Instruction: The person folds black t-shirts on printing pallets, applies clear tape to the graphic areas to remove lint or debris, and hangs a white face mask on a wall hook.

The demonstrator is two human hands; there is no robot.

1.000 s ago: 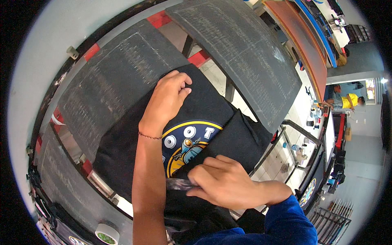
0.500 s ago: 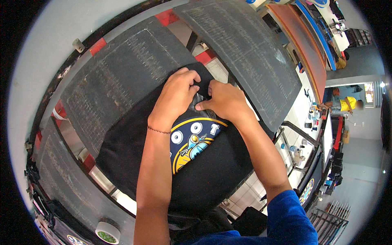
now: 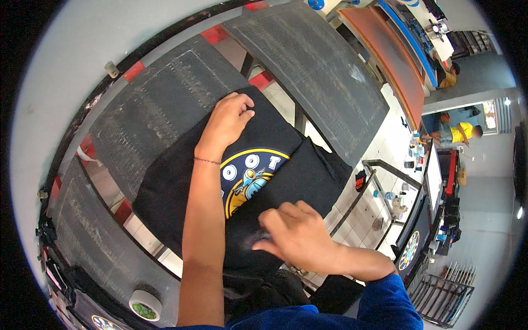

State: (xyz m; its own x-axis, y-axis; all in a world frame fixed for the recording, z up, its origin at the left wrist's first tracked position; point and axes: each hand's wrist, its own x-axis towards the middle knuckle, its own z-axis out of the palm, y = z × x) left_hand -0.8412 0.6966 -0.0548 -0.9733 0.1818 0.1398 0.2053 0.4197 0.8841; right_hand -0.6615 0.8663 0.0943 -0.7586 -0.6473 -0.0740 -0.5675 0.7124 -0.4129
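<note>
A black T-shirt [image 3: 275,129] lies over a dark, scuffed flat board [image 3: 159,93]. Part of it is folded across its round navy and yellow print [image 3: 250,173], which shows a light-blue scooter. At the shirt's far edge, the curled fingers of my left hand [image 3: 225,121] are closed on the cloth. My right hand [image 3: 302,236] hovers over the near part of the shirt, below the print. Its thumb and fingers are pinched together, with a small, blurred, pale, see-through bit at the tips that I cannot identify.
Another dark board [image 3: 308,77] lies to the right across a gap, and one more [image 3: 99,220] to the left. A roll of tape [image 3: 146,305] sits at the lower left. Bottles and jars stand on the right. A person in yellow [image 3: 462,132] is farther back.
My right hand has left the shirt's far edge and come down toward me, past the print. My left hand has stayed near the far edge. The folded flap at the right has shifted.
</note>
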